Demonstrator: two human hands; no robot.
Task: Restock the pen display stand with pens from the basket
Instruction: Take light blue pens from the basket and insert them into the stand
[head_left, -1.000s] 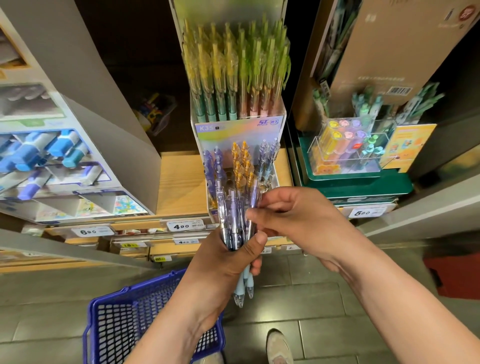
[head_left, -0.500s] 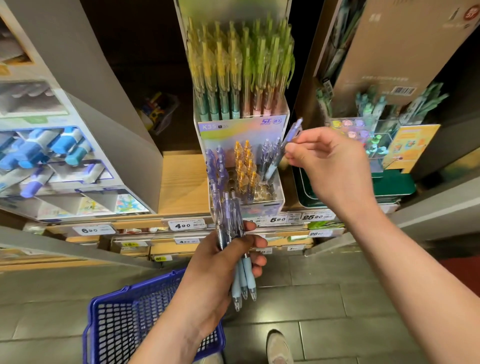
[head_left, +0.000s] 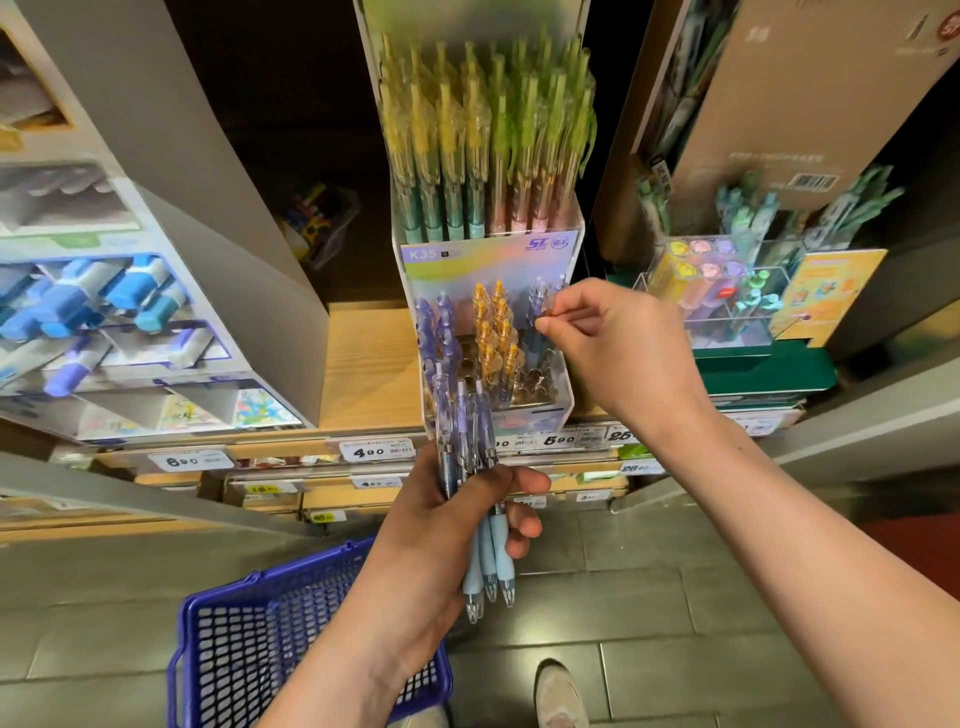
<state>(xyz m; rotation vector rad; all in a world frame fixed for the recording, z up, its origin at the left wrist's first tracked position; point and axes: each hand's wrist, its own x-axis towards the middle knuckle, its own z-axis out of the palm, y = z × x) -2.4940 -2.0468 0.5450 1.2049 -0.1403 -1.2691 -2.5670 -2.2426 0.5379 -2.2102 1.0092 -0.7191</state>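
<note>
Right hand (head_left: 618, 364) is up at the lower tier of the clear acrylic pen display stand (head_left: 488, 260), thumb and forefinger pinching the top end of a translucent blue pen (head_left: 537, 304) in the right-hand column, the other fingers curled loosely behind; the pen looks partly down in its hole, though the fingers hide how deep. Left hand (head_left: 441, 530) hangs below the edge of the wooden shelf (head_left: 363, 364), fingers wrapped round a bundle of clear-barrelled pens with pale blue grips (head_left: 488, 566), tips pointing at the floor; the blue plastic mesh basket (head_left: 291, 644) sits on the tiled floor by the left forearm. To my eye this is the seating step; it goes best with the pen held upright over one hole and let drop straight rather than forced, then nudged level with its neighbours; the row of orange-topped pens (head_left: 496, 332) stands just beside, so the fingers should come away upward, not sideways; empty holes (head_left: 540, 379) show at the front of that column, so fill back to front; the left grip wants firmness, or a pen may slide out tip-first.
</note>
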